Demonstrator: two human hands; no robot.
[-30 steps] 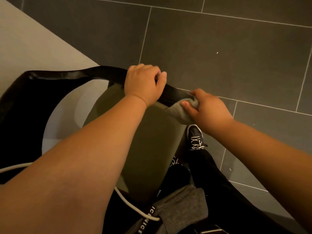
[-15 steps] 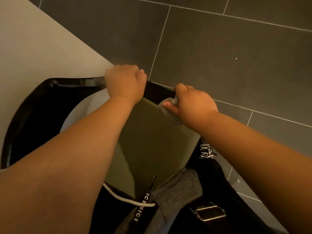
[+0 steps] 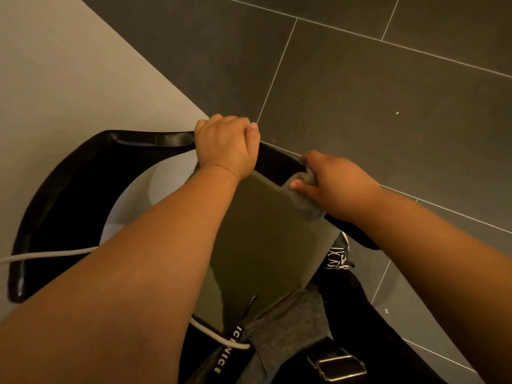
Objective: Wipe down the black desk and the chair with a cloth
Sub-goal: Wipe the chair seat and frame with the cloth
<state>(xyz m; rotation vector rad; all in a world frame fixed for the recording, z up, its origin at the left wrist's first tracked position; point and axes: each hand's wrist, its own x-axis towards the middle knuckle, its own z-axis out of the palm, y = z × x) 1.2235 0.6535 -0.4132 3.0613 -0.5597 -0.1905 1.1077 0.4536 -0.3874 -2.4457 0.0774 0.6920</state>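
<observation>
Fingers (image 3: 311, 157) of the right hand (image 3: 336, 181) are curled tight round the cloth (image 3: 304, 199), thumb pinching it from below. The cloth is grey and bunched, and it lies pressed on the right stretch of the chair's black top rail (image 3: 277, 162), with a loose tail hanging toward the seat (image 3: 263, 231).

Assessment of the cloth: soft, light and limp. It should fold round the rail readily. It is best kept wadded in the palm so that the tail does not drag.

Assessment of the chair (image 3: 69, 189): the curved back is stiff and glossy, so likely slick under a dry palm. The rail is the sound place to hold.

The left hand (image 3: 225, 148) is clamped over that rail, fingers wrapped over the far edge, just beside the cloth but not touching it. It appears to be steadying the frame.

Beyond the chair:
- dark floor tiles (image 3: 388, 106)
- a pale surface (image 3: 69, 79) to the left
- a white cord (image 3: 41, 254) crossing the chair back
- a shoe (image 3: 338, 257) below the rail

No black desk is identifiable.
</observation>
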